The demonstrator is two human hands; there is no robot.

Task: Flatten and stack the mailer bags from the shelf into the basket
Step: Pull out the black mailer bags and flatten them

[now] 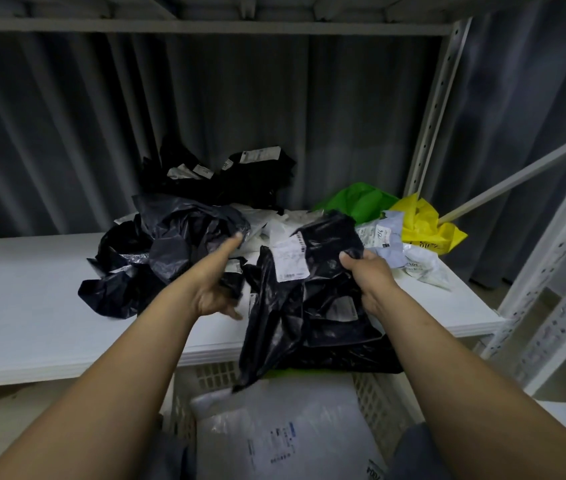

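A crumpled black mailer bag point(312, 306) with a white label hangs over the front edge of the white shelf point(32, 306), its lower end dangling above the white lattice basket point(375, 396). My right hand point(369, 278) grips its upper right edge. My left hand point(217, 282) reaches into the pile with its fingers stretched out, touching another crumpled black bag point(170, 244). White mailers point(274, 434) lie flat in the basket below. More black bags point(226, 174) sit at the back of the shelf.
Green point(361, 200), yellow point(427, 226) and pale blue-white point(389, 240) bags lie at the shelf's right end. White perforated shelf posts point(437, 109) rise on the right, and another rack point(558, 271) stands beside it. A grey curtain hangs behind.
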